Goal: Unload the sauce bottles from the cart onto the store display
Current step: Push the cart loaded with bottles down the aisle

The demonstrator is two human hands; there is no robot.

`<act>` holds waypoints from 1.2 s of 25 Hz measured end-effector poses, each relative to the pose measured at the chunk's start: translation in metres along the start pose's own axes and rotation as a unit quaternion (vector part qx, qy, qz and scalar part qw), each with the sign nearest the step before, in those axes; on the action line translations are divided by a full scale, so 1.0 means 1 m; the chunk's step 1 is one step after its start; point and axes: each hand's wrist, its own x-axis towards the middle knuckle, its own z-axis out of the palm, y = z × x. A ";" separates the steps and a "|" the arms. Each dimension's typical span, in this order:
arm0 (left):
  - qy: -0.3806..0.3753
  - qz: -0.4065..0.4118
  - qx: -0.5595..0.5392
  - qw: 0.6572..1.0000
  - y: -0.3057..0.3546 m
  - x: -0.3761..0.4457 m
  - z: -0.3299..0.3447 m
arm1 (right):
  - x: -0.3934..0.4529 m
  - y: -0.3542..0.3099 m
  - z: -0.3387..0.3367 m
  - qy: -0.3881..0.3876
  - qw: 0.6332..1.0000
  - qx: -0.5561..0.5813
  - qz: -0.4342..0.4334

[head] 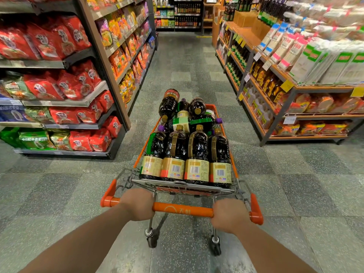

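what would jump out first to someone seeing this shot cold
The orange cart in mid-aisle, piled with dark sauce bottles: four upright in the near row, more lying stacked behind. Next, the two hands gripping the orange handle bar, left hand and right hand. Then the wall of red noodle packs on the left shelves, and pale noodle bags atop the wooden display on the right.

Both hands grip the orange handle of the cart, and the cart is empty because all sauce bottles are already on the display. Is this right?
Not quite. The head view shows the left hand and right hand gripping the orange handle, but the cart is not empty: it is full of dark sauce bottles, some standing in a row, others piled behind. None of them has been unloaded yet.
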 end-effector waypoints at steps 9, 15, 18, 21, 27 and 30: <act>0.006 -0.013 0.009 1.000 -0.036 0.083 -0.043 | 0.095 0.027 -0.041 0.012 1.000 0.000 -0.006; 0.006 -0.006 0.013 1.000 -0.073 0.148 -0.077 | 0.167 0.037 -0.086 0.003 1.000 -0.012 0.014; 0.011 -0.002 0.008 1.000 -0.094 0.182 -0.096 | 0.208 0.042 -0.106 0.007 1.000 -0.015 0.021; 0.012 0.003 0.002 1.000 -0.114 0.217 -0.113 | 0.251 0.048 -0.122 0.012 0.999 -0.010 0.029; 0.014 0.003 -0.001 1.000 -0.163 0.294 -0.157 | 0.341 0.059 -0.169 0.028 0.999 -0.004 0.024; 0.012 -0.005 -0.001 1.000 -0.188 0.331 -0.179 | 0.385 0.064 -0.193 0.026 0.999 0.002 0.025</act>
